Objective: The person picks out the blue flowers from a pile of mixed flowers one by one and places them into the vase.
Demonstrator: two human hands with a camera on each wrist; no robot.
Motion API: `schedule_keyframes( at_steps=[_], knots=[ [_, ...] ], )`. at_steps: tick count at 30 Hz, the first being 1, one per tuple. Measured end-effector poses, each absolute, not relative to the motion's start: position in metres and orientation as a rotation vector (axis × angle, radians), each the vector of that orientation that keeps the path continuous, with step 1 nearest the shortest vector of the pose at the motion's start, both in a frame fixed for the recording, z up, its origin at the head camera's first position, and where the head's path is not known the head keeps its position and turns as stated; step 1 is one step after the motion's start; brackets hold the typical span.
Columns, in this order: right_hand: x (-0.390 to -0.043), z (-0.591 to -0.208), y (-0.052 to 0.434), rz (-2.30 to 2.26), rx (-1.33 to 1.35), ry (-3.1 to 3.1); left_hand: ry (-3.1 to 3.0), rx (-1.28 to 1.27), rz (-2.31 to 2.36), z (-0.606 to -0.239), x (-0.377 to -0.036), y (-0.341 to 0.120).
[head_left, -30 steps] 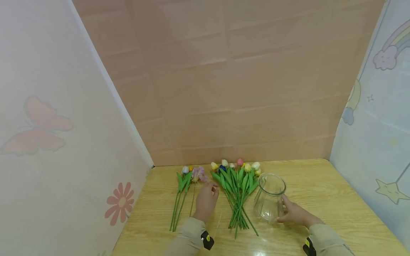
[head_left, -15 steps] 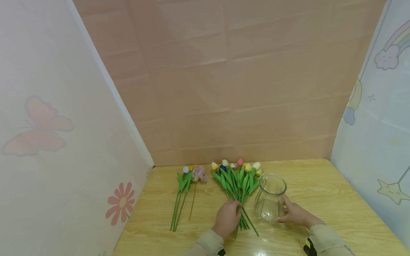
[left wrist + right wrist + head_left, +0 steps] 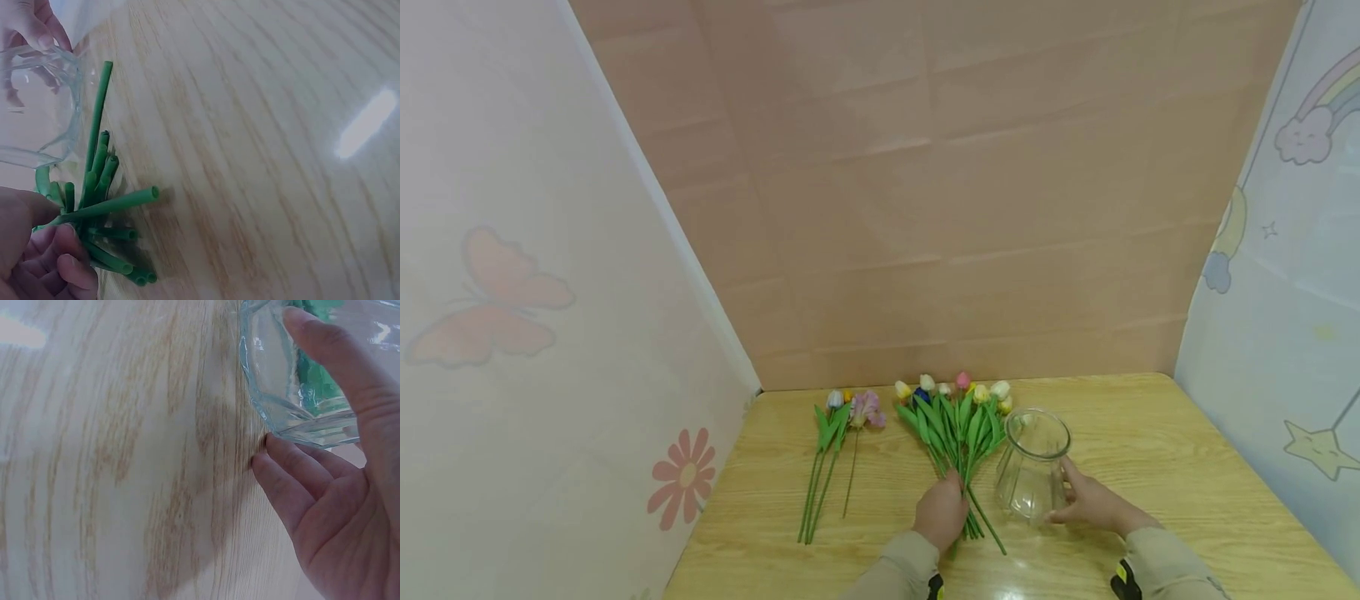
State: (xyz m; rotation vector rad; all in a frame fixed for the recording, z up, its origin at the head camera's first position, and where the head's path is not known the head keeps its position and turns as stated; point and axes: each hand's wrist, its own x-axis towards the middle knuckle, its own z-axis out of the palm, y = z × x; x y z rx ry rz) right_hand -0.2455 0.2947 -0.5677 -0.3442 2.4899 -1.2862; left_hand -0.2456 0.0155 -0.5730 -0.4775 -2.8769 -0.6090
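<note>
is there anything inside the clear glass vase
Nothing shows inside the clear ribbed glass vase; the green seen through it in the right wrist view is the bunch of green-stemmed artificial tulips lying beside it. The right hand covers part of its wall.

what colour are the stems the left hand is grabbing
Green. The stems gripped by the left hand show best in the left wrist view.

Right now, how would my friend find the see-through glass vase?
Look at the wooden table. The clear ribbed glass vase stands upright right of the big bunch of green-stemmed tulips, touched by the right hand. It is the only transparent thing there.
</note>
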Motion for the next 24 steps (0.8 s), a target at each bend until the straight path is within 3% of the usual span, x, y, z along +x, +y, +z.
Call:
schedule_keyframes(
  at_steps=[8, 24],
  knots=[
    [-0.2459, -0.5678, 0.2954, -1.306, -0.353, 2.478, -2.85, -0.423, -0.362, -0.5816, -0.2525, 0.0228],
    [-0.2448, -0.5675, 0.2949, -1.28, -0.404, 2.516, -2.87, -0.409, -0.659, -0.5767, -0.2533, 0.0136]
  ],
)
